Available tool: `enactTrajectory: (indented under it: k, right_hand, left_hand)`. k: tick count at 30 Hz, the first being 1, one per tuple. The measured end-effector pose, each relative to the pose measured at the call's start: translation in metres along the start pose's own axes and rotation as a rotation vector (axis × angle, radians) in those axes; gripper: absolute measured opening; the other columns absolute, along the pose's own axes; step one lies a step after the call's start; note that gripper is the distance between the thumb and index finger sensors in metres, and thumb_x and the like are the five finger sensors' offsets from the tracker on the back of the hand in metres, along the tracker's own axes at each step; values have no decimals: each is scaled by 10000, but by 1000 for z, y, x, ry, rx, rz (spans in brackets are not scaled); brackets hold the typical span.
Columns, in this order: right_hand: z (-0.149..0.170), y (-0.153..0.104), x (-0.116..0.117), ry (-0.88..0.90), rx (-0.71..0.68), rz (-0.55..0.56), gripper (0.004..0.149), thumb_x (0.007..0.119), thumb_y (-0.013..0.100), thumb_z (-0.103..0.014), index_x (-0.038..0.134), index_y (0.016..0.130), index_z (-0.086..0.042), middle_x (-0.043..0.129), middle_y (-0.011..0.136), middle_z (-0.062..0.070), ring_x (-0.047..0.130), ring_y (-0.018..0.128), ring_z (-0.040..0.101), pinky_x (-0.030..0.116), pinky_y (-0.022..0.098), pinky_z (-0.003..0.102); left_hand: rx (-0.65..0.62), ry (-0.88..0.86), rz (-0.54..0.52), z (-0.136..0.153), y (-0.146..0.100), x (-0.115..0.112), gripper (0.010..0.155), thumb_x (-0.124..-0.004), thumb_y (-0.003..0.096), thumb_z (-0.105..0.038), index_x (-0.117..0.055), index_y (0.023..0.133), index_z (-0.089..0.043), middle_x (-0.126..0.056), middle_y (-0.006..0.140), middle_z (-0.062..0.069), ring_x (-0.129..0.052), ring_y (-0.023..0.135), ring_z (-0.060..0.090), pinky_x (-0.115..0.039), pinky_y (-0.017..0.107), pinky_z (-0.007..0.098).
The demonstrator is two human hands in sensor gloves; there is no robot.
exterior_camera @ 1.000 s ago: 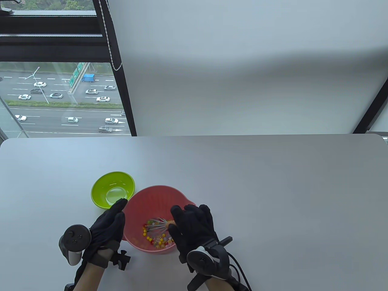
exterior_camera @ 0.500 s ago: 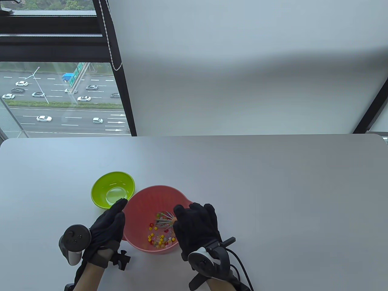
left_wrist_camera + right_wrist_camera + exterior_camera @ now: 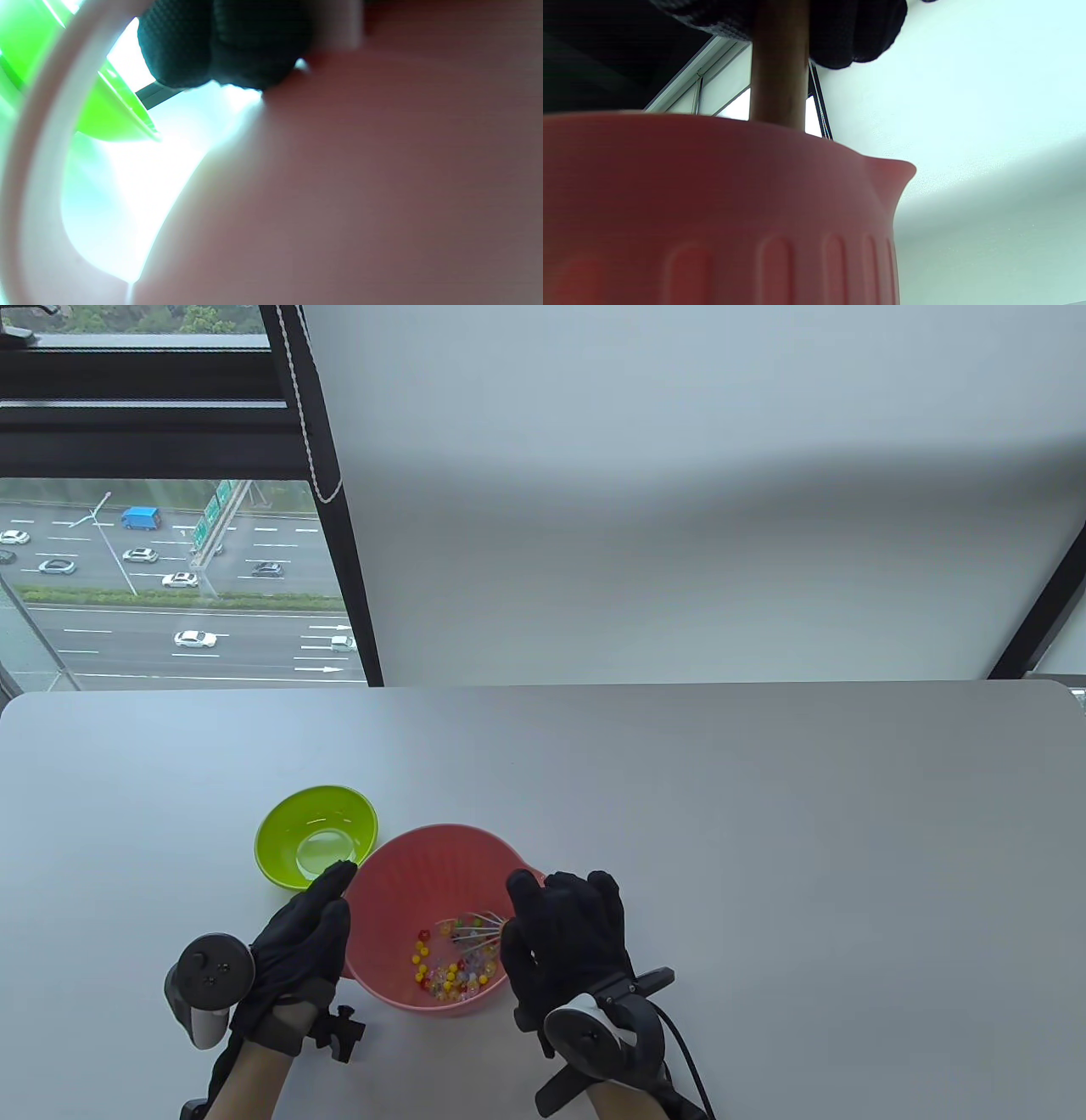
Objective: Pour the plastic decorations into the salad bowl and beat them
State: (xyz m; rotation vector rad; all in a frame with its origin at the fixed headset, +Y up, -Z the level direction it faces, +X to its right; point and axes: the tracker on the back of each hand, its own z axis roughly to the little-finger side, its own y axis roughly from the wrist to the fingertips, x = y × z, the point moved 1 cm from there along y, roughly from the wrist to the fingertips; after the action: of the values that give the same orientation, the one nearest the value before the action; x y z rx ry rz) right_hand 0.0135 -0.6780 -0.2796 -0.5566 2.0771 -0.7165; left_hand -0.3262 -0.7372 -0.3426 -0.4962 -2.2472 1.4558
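Observation:
A pink salad bowl with a spout stands near the table's front edge, holding several small yellow, red and clear plastic decorations. My right hand grips a whisk; its wire head sits among the decorations, and its wooden handle shows in the right wrist view above the bowl's outer wall. My left hand rests with straight fingers against the bowl's left side; its fingertips touch the pink wall in the left wrist view.
An empty green bowl stands just left and behind the pink one, close to my left fingertips; its rim shows in the left wrist view. The grey table stretches far and right. A window lies beyond the far left edge.
My right hand has moved to the right with the whisk, dragging its wire head across the bowl; the decorations have shifted. The left hand and both bowls have stayed put.

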Motion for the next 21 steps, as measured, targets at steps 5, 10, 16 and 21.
enactTrajectory:
  k: [5, 10, 16, 21]
  right_hand:
    - [1, 0, 0, 19, 9, 5, 610, 629, 603, -523, 328, 1113, -376, 751, 819, -120, 682, 895, 244, 378, 789, 536]
    - [0, -1, 4, 73, 37, -22, 611, 629, 601, -538, 346, 1113, -363, 771, 793, -135, 727, 867, 225, 406, 787, 538]
    - [-5, -4, 15, 79, 26, -85, 612, 624, 608, -554, 337, 1115, -367, 750, 846, -148, 707, 906, 222, 395, 796, 534]
    - [-9, -6, 20, 58, 3, -105, 628, 612, 617, -543, 278, 1122, -375, 706, 901, -144, 645, 954, 233, 359, 802, 530]
  left_hand:
    - [0, -1, -1, 0, 0, 0, 578, -618, 553, -517, -699, 1026, -194, -944, 489, 23, -886, 596, 335, -523, 738, 561]
    - [0, -1, -2, 0, 0, 0, 579, -618, 553, -517, -698, 1026, -194, -944, 488, 23, -885, 596, 335, -524, 738, 561]
    - [-1, -2, -2, 0, 0, 0, 578, -618, 553, -517, -699, 1026, -195, -944, 488, 22, -886, 596, 335, -524, 737, 562]
    - [-1, -3, -3, 0, 0, 0, 578, -617, 553, -517, -700, 1025, -196, -943, 488, 22, -886, 596, 335, -524, 738, 561]
